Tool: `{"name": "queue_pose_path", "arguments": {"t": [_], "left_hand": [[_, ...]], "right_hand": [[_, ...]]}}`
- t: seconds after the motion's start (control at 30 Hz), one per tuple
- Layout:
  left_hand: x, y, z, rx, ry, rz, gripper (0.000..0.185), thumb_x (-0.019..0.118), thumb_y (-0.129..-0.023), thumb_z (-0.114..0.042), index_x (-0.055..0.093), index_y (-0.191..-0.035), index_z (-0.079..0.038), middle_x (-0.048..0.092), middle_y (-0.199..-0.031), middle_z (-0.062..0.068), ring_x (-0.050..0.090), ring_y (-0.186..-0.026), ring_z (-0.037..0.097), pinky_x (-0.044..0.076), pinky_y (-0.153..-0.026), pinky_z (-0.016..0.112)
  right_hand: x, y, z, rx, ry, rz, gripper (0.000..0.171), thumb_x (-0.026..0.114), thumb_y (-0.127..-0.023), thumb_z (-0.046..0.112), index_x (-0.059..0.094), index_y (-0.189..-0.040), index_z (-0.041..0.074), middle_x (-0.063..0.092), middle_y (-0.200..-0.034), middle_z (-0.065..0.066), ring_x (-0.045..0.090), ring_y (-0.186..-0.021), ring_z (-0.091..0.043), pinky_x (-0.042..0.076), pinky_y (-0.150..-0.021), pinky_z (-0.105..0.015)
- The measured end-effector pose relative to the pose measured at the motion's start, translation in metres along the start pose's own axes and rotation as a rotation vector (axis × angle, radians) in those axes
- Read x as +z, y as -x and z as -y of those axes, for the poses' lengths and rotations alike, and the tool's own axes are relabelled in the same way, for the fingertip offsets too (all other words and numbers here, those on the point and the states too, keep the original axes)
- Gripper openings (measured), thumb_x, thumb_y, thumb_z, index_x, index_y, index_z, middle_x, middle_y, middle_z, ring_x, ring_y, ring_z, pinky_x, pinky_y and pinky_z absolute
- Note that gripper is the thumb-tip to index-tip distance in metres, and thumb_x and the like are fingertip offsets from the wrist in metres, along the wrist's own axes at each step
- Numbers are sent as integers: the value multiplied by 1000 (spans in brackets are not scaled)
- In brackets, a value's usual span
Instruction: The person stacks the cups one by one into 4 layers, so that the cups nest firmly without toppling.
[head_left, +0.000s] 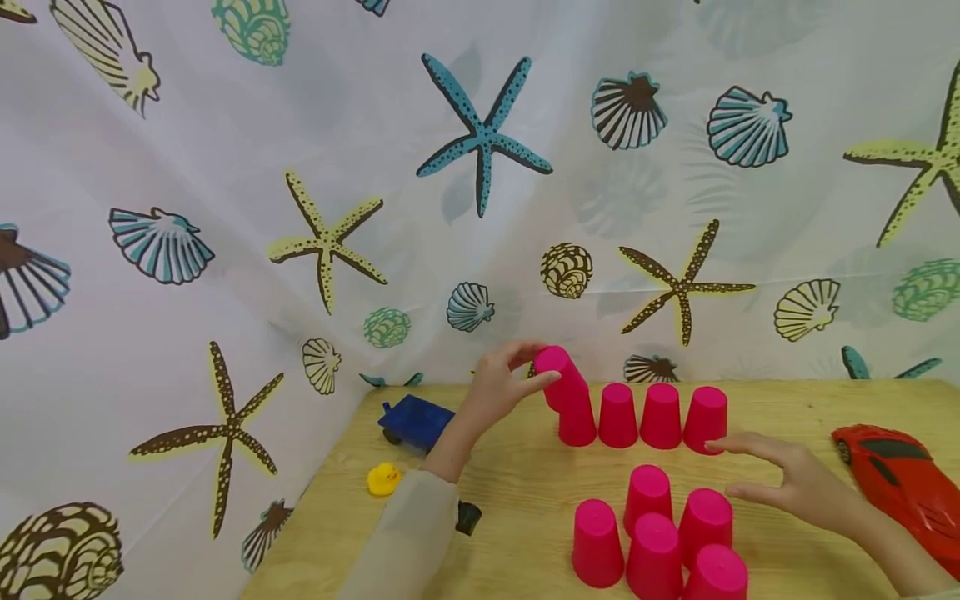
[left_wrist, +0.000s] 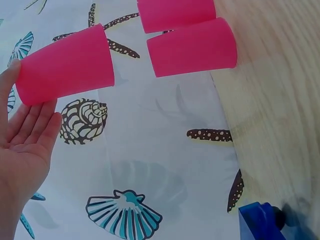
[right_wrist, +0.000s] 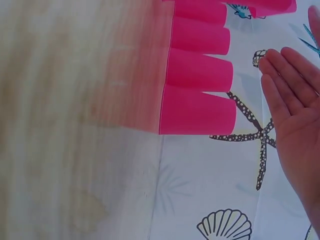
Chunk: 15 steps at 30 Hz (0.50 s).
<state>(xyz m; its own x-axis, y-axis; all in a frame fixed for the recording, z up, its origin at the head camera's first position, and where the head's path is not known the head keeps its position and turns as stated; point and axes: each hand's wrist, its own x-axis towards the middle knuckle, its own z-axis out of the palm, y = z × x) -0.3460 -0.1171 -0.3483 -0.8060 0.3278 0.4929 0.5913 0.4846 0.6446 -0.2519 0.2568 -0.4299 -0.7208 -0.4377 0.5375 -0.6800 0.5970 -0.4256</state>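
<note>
Pink and probably light, stiff and a little slick, the cup (left_wrist: 67,65) is raised above the table (head_left: 783,408) by the left end of the back row (head_left: 617,418); the left hand (head_left: 498,387) pinches its narrow closed end between part-open thumb and fingers, likely a sound hold if not squeezed hard. The right hand (head_left: 798,487), fingers nearly straight, holds nothing beside the row's right end. Row and front cluster (head_left: 655,533) stand mouth down, hiding any contents.
</note>
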Motion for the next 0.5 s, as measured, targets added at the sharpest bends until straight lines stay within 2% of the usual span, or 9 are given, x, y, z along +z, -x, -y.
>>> {"name": "queue_pose_path", "arguments": {"t": [0.27, 0.5], "left_hand": [[12, -21, 4, -30, 19, 1, 46, 77, -85, -26, 62, -124, -6, 68, -120, 12, 65, -112, 27, 53, -101, 41], [29, -32, 11, -3, -11, 16, 44, 77, -85, -26, 63, -122, -6, 68, -118, 11, 66, -109, 25, 55, -98, 38]], "right_hand": [[7, 4, 5, -44, -104, 76, 44, 79, -80, 15, 66, -122, 14, 72, -114, 6, 60, -109, 9, 58, -81, -21], [9, 5, 4, -88, -166, 172, 42, 78, -82, 17, 66, -121, 12, 72, -114, -2, 63, -108, 2, 59, -80, -24]]}}
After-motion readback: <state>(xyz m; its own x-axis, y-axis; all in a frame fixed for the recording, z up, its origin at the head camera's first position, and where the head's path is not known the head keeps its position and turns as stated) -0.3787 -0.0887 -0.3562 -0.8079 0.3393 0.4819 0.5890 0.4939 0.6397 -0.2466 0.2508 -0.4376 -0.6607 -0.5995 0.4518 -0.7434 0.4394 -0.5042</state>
